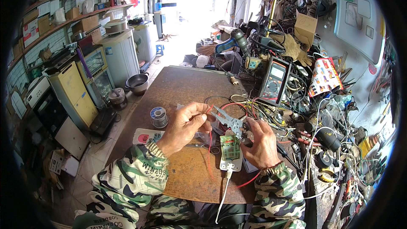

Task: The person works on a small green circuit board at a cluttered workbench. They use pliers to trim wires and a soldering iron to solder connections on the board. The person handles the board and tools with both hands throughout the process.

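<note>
My left hand (190, 125) pinches a thin red wire (210, 152) that hangs down over the bench. My right hand (258, 142) grips silver wire-stripper pliers (231, 123), whose jaws point up and left at the wire, close to my left fingertips. Just below the pliers lies an opened white plastic housing with a green circuit board (231, 148) and a white cable (227, 180) running toward me. A spool of solder (160, 118) stands left of my left hand, beside a small open tray (142, 135).
The worn wooden bench (182, 82) has a multimeter (274, 80) at its back right, amid heaped cables, tools and a cardboard box (305, 27). Old appliances (72, 93) and laden shelves line the left wall, with a metal pot (137, 82) behind the bench and a bright doorway beyond.
</note>
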Available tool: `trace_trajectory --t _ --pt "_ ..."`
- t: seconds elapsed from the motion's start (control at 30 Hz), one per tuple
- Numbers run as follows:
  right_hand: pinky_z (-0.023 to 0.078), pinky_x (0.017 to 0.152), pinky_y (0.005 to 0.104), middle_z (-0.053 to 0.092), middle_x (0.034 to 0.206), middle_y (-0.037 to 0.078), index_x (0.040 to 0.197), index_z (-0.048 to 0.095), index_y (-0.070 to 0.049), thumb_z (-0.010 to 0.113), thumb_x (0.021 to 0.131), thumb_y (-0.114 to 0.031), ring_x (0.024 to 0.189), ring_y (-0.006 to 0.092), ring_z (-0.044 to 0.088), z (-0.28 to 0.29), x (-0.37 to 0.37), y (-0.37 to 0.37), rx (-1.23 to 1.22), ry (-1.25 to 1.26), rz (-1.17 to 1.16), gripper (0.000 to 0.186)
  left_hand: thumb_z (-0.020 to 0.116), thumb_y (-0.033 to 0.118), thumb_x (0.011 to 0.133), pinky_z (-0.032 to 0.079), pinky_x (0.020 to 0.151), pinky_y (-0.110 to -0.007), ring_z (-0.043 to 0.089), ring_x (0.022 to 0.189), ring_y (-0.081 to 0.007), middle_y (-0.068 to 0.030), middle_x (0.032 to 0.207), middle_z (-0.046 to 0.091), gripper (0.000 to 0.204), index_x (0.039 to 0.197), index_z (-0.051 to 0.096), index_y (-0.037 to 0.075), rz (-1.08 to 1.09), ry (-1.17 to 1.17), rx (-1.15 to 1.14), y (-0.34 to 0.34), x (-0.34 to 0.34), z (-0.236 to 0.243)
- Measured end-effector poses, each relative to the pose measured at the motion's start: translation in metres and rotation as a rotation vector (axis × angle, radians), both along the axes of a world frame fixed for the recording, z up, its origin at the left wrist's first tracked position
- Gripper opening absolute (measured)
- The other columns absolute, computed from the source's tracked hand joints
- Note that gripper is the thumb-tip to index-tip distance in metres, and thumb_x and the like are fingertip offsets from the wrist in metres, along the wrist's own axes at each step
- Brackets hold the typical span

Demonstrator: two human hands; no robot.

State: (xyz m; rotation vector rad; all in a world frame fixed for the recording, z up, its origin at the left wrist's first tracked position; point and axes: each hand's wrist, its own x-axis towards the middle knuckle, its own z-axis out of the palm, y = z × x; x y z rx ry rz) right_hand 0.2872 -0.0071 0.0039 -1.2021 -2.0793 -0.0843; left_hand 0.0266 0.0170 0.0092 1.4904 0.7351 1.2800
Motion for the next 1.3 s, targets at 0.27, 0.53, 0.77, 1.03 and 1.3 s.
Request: trace_trajectory --t 0.27,0.53,0.77,1.03,1.3 --pt "0.049 0.091 0.0489 0.061 0.108 0.020 0.131 0.056 0.003 0.079 0.066 -0.010 0.101 0.0409 0.059 -0.003 0.001 0.001 0.005 -0.002 0.045 0.070 0.055 0.008 0.105 0.061 0.078 -0.030 0.070 0.088 -0.0148 -0.0098 0.103 0.069 0.022 0.123 0.058 -0.004 -0.045 0.029 -0.035 0.000 0.000 -0.001" --pt "0.049 0.092 0.0498 0.061 0.113 0.021 0.133 0.055 0.003 0.078 0.065 -0.010 0.104 0.0415 0.059 -0.004 0.003 0.002 0.021 -0.024 0.071 0.072 0.054 0.009 0.106 0.062 0.079 -0.029 0.071 0.089 -0.0153 -0.0107 0.101 0.070 0.017 0.117 0.059 -0.003 -0.110 0.050 -0.050 -0.004 0.003 0.001" --pt "0.048 0.092 0.0495 0.060 0.113 0.021 0.133 0.055 0.005 0.077 0.067 -0.010 0.103 0.0409 0.059 -0.002 0.002 0.002 0.021 -0.028 0.074 0.071 0.056 0.012 0.106 0.061 0.078 -0.029 0.070 0.086 -0.0131 -0.0069 0.098 0.068 0.020 0.120 0.059 -0.001 -0.111 0.024 -0.053 -0.007 0.002 0.003" --pt "0.049 0.091 0.0490 0.060 0.111 0.021 0.132 0.055 0.005 0.077 0.066 -0.010 0.102 0.0418 0.058 -0.001 0.004 0.002 -0.005 0.014 0.084 0.071 0.058 0.015 0.105 0.059 0.076 -0.028 0.069 0.088 -0.0122 -0.0051 0.100 0.068 0.022 0.122 0.059 0.001 -0.006 -0.037 -0.016 -0.003 -0.004 0.005" --pt "0.054 0.068 0.0311 0.071 0.098 0.012 0.121 0.063 0.005 0.074 0.087 -0.006 0.078 0.0191 0.068 0.009 0.009 0.002 -0.587 0.787 0.195 0.038 0.065 0.016 0.102 0.053 0.071 -0.021 0.063 0.082 -0.0059 -0.0039 0.096 0.072 0.019 0.112 0.067 0.000 -0.026 0.177 -0.022 -0.009 -0.004 0.011"
